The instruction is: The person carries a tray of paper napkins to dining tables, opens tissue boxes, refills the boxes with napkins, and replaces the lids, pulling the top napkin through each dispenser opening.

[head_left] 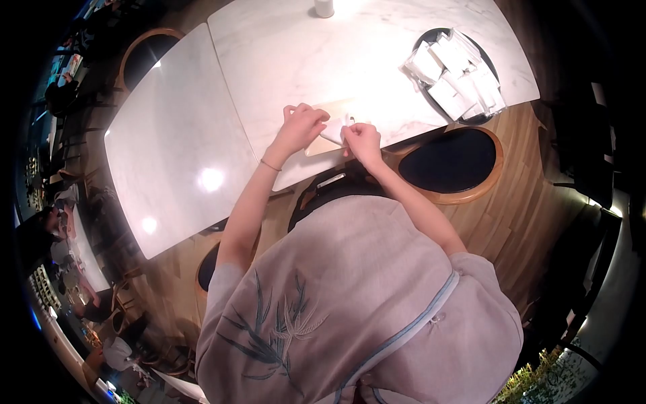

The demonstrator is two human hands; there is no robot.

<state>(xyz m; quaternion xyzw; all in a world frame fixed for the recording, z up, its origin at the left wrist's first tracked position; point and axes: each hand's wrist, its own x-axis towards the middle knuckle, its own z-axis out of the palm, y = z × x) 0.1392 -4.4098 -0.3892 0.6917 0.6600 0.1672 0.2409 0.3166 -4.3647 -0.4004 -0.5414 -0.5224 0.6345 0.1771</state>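
My right hand (pixel 363 143) pinches a small white folded piece (pixel 346 128), which looks like paper or a napkin. A small dark mark shows near its upper tip. My left hand (pixel 303 126) hovers just left of it, fingers bent and apart, with nothing visible in them. Beneath both hands a pale cream flat sheet (pixel 323 145) lies close to the near edge of the marble table (pixel 269 60). Glare washes out the surface around the hands, so the sheet's far edge is hard to make out.
A round dark tray (pixel 494 60) heaped with white packets (pixel 457 77) stands at the table's right. A white cup-like object (pixel 324 7) sits at the far edge. Dark-seated wooden chairs (pixel 451 161) flank the table. Other people are at the far left.
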